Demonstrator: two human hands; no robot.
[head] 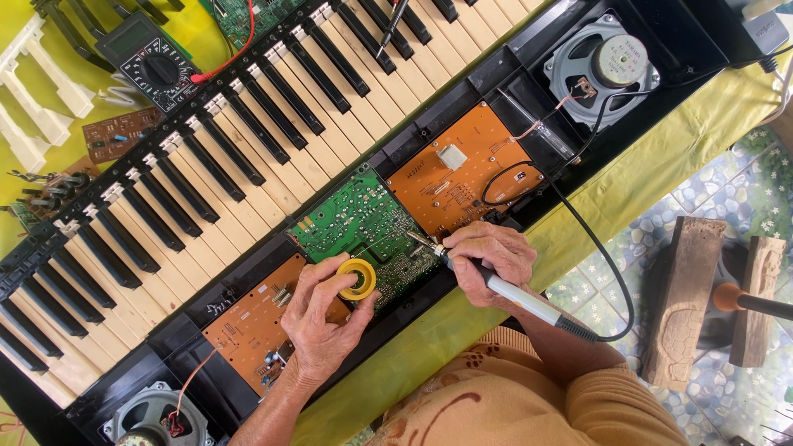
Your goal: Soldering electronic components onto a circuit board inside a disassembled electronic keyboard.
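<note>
An opened electronic keyboard (248, 165) lies slantwise across a yellow-green cloth (628, 182), its boards bare. The left hand (326, 318) pinches a small yellow spool (357, 278) over the edge of the green circuit board (363, 223). The right hand (487, 260) grips a soldering iron (504, 291), its metal tip resting on that green board, seemingly touching it. An orange board (450, 169) sits just beside the green one, and another orange board (248, 326) lies under the left wrist. A grey speaker (599, 66) fills the far end; a multimeter (149, 62) rests beyond the keys.
</note>
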